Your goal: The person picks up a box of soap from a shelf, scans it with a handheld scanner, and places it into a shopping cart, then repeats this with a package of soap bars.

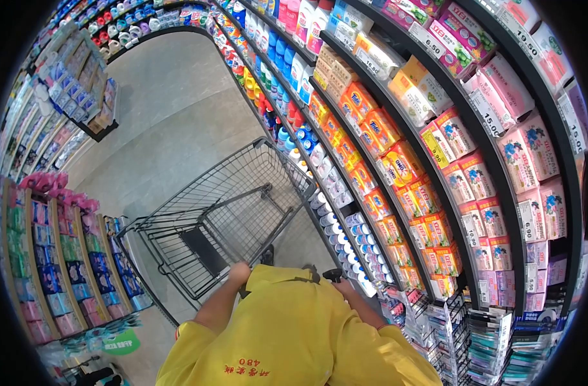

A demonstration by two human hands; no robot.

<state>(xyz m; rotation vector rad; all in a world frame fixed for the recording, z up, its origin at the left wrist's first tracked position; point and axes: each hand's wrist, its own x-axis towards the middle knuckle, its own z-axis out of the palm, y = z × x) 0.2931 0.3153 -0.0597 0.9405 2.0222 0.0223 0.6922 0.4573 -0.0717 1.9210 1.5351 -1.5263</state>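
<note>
A wire shopping cart (207, 248) with a dark grey frame stands in front of me, turned toward the left of the aisle, with bare floor showing through its basket. My left hand (240, 273) is closed at the near edge of the cart, seemingly around its bar; the fingers are mostly hidden. My right hand (344, 287) is close to my body on the shelf side, by a small black object (332, 275) whose kind I cannot make out. The fingers of that hand do not show clearly. A yellow shirt (287, 328) with red lettering covers my front.
A long shelf on the right holds orange soap packs (400, 164), pink-and-white packs (480, 177), price tags and bottles (287, 55). Packaged goods fill the left shelf (62, 270). A display stand (81, 83) is farther ahead. Grey tiled floor (171, 96) runs between them.
</note>
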